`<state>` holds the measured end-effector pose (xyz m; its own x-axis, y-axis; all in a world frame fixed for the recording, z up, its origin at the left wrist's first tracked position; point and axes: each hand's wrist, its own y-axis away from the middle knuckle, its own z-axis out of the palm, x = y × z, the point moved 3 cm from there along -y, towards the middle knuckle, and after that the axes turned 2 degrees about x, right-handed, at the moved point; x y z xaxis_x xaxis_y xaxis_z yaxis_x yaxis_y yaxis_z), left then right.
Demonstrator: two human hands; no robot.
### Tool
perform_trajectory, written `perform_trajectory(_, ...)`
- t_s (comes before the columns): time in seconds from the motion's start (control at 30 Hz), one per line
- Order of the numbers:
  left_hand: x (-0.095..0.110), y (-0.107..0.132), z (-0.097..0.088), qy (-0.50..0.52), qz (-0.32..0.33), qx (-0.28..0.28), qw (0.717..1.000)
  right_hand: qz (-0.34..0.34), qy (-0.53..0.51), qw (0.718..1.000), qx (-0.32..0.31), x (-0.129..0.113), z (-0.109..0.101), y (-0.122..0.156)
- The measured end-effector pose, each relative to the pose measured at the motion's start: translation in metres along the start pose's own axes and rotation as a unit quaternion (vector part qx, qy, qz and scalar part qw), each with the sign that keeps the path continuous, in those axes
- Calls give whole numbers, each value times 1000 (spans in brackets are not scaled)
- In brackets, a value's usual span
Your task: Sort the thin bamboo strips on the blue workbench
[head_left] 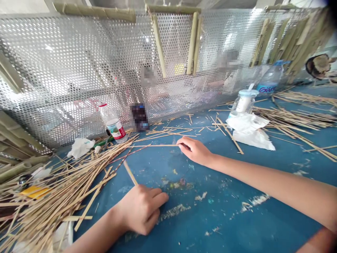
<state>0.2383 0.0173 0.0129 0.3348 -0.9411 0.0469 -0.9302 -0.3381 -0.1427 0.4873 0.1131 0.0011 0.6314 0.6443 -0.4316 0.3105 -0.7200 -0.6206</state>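
Observation:
My left hand is closed low over the blue tabletop, with a short flat bamboo strip sticking out past the knuckles. Farther off, my right hand pinches the end of a long thin bamboo strip. That strip runs leftward to a heap of loose bamboo strips, which spreads over the left side of the table. The palm side of my left hand is hidden.
A metal mesh panel stands along the back, hung with bamboo lengths. Near it are a red-capped bottle, a lidded jar, crumpled tissue and a large plastic bottle. More strips lie at right.

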Motion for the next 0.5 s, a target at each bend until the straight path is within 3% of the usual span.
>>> perform_trajectory(0.1, 0, -3, 1, -65, -34, -6, 997, -16, -18, 999, -22, -1, 1, -1)
perform_trajectory(0.2, -19, 1, -12, -201, -196, 6, 960, -56, -8, 995, -80, -5, 5, 1)
perform_trajectory(0.27, -46, 11, -32, -249, -337, 22, 908, -55, 9, 995, -87, -5, 6, 1)
perform_trajectory(0.3, -62, 15, -42, -240, -376, 26, 895, -48, 15, 996, -77, -4, 6, 1)
perform_trajectory(0.4, -118, 12, -70, -144, -410, 81, 897, -31, 24, 998, -46, -1, 5, 1)
perform_trajectory(0.47, -157, -4, -80, -28, -463, 174, 869, -40, 32, 997, -48, -1, 5, 0)
perform_trajectory(0.5, -175, -17, -80, -12, -478, 187, 858, -47, 36, 997, -53, -1, 5, 0)
